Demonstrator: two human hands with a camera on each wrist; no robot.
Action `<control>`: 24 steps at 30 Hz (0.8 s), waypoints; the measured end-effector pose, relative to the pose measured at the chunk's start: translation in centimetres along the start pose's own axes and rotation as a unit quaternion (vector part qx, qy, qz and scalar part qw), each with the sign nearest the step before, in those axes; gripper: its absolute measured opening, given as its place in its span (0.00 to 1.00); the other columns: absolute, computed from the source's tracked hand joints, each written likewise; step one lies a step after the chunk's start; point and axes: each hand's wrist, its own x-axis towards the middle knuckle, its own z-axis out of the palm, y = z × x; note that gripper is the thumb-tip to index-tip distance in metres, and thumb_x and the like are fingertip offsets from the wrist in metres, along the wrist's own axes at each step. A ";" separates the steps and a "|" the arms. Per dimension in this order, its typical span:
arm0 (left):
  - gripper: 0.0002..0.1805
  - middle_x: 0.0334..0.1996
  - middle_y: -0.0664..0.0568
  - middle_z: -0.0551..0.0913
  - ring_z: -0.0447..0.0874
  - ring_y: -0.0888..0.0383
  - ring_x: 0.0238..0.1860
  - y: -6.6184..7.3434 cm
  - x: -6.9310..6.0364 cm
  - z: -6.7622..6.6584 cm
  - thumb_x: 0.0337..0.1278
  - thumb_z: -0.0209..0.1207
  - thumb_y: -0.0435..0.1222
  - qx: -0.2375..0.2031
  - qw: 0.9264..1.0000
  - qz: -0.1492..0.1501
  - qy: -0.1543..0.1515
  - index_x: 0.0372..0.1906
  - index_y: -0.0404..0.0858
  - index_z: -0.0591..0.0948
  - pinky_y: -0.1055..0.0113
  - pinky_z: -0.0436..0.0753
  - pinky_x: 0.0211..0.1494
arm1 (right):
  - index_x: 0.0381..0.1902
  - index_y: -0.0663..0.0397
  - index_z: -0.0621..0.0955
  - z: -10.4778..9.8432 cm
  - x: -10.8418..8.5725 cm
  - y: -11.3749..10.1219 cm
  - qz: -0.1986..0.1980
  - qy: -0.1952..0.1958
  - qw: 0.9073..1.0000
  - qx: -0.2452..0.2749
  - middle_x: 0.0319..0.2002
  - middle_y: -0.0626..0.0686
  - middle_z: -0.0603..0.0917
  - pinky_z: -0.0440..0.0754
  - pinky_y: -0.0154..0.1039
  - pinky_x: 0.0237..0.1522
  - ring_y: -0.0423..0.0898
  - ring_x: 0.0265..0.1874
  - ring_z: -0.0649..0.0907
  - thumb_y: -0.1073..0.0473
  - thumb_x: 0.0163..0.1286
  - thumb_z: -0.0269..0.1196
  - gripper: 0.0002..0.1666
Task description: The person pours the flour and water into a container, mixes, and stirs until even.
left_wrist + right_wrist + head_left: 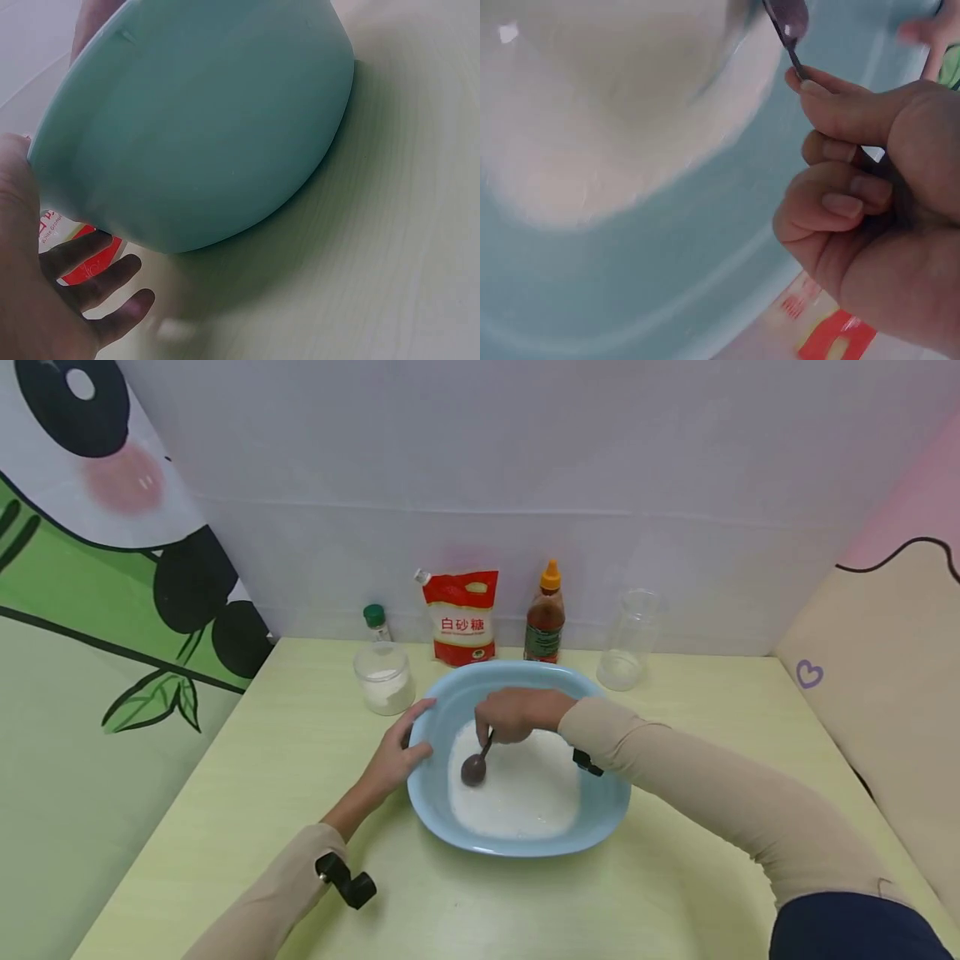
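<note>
A light blue plastic basin (517,847) holds a white liquid (517,789). My left hand (397,756) grips the basin's left rim, thumb over the edge. Outside the wall, the left wrist view shows several fingers (101,286) spread apart. Above the basin, my right hand (517,714) pinches the thin handle of a dark spoon (474,770) between thumb and forefinger. The spoon's round bowl is low over the liquid; whether it touches I cannot tell. In the right wrist view, the other fingers (840,199) are curled toward the palm, and the spoon (789,21) is partly cut off.
Behind the basin stand a red-and-white sugar pouch (462,618), a brown bottle with orange cap (545,618) and a tall clear glass (628,643). A clear jar of white powder (385,681) and a green-capped shaker (377,620) stand back left. The table (480,910) meets a wall behind.
</note>
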 end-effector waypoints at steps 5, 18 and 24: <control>0.39 0.78 0.40 0.57 0.67 0.37 0.68 0.0 0.0 0.0 0.54 0.51 0.23 -0.004 1.000 0.003 -0.001 0.75 0.42 0.63 0.44 0.74 0.65 | 0.41 0.37 0.89 1.2 -2.0 -1.9 -0.006 -0.077 0.997 -0.017 0.42 0.41 0.85 0.78 0.35 0.47 0.40 0.41 0.77 0.62 0.69 0.64 0.12; 0.39 0.77 0.39 0.58 0.69 0.37 0.66 0.2 -0.1 0.1 0.54 0.51 0.23 0.000 1.000 0.006 -0.001 0.75 0.41 0.63 0.46 0.75 0.64 | 0.27 0.49 0.82 -0.7 -4.0 5.2 0.088 -0.032 0.994 -0.053 0.23 0.45 0.71 0.67 0.36 0.29 0.44 0.26 0.69 0.66 0.68 0.60 0.10; 0.40 0.77 0.40 0.58 0.68 0.38 0.67 0.3 -0.1 0.0 0.54 0.51 0.23 -0.002 1.000 0.004 -0.001 0.75 0.41 0.63 0.46 0.73 0.65 | 0.36 0.52 0.81 -1.3 -2.0 5.6 0.090 0.053 0.994 -0.036 0.27 0.49 0.73 0.71 0.38 0.35 0.47 0.30 0.72 0.64 0.69 0.60 0.03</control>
